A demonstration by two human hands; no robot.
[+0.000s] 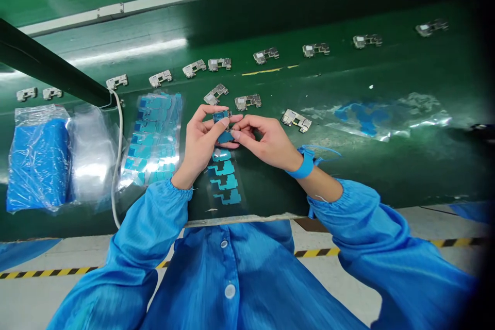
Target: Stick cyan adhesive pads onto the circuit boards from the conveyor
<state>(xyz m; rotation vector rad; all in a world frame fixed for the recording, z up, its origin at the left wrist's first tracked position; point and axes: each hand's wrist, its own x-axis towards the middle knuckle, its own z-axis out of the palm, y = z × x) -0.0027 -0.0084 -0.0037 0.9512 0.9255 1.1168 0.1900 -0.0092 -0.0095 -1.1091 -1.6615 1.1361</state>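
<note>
Between the thumb and fingers of my left hand [201, 134] is a small circuit board [225, 137] with blue film over its face. My right hand [266, 140] is closed in a pinch at the board's right edge; its fingertips partly cover that spot. Directly below lies a clear strip bearing teal cut-out film pieces [228, 182]. Left of my left hand is a stack of clear sheets with similar teal film shapes [152, 134]. Just beyond my fingers rest two loose circuit boards, one tilted [215, 94] and one nearly level [248, 102]. Another board [296, 120] lies right of my right hand.
Several boards [266, 55] form a row across the green work surface [371, 165]. A plastic-wrapped blue pack [38, 160] sits far left, beside a white cable [118, 165] and a dark post [54, 62]. Clear plastic with blue film [363, 116] lies right.
</note>
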